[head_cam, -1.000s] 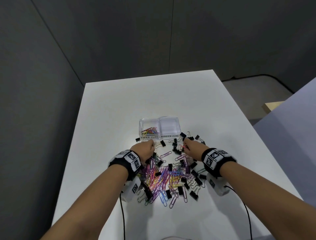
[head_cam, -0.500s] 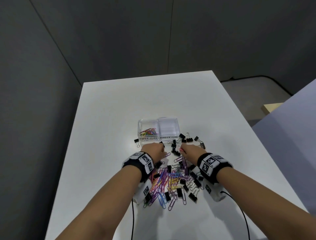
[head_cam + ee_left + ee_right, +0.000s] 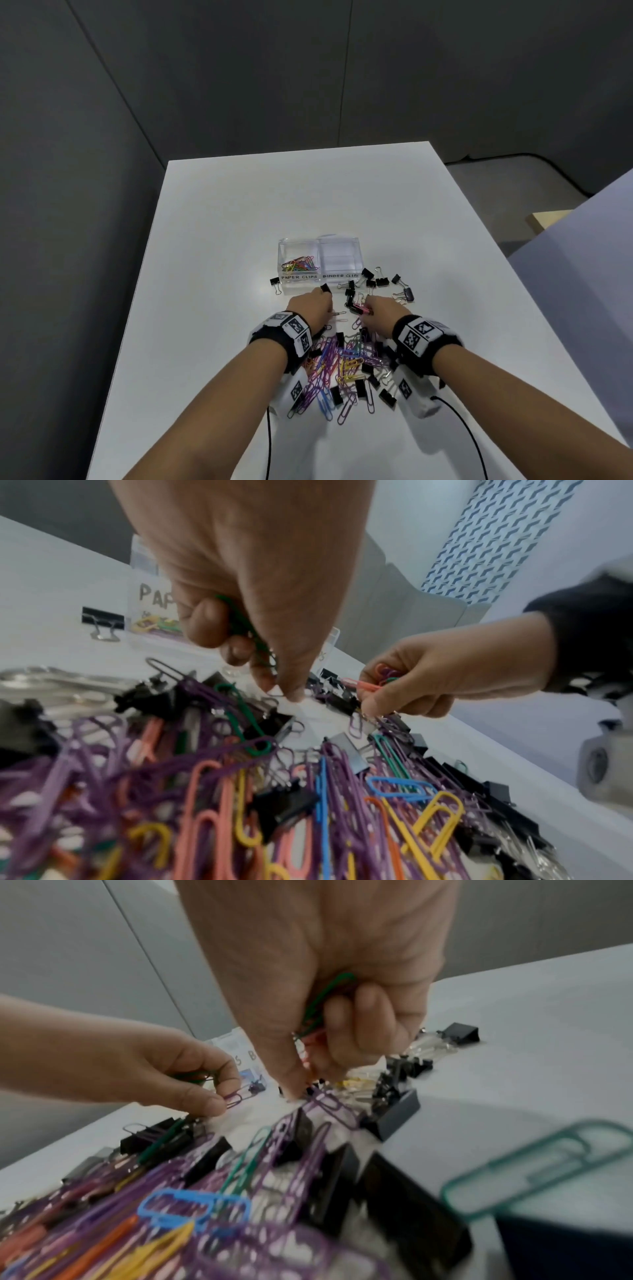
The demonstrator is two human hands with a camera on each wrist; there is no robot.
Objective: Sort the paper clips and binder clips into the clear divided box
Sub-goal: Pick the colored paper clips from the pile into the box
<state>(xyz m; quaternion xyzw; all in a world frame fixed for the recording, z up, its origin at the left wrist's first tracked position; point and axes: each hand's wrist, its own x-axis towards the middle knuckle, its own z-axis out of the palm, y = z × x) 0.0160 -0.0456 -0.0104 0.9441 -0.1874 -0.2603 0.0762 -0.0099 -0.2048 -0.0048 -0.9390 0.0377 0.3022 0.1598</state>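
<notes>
Head view: both palms are hidden beneath the hand backs. At frame centre the clear divided box (image 3: 320, 260) holds coloured paper clips in its left cell; the right cell looks bare. Left hand (image 3: 310, 306) and right hand (image 3: 383, 313) reach down over the clip pile (image 3: 346, 370) just below.

Left wrist view: blurred foreground; left fingers (image 3: 205, 623) curl round green paper clips (image 3: 246, 631).

Right wrist view: right fingers (image 3: 356, 1020) grip a bunch of paper clips (image 3: 318, 1007), green and red.
</notes>
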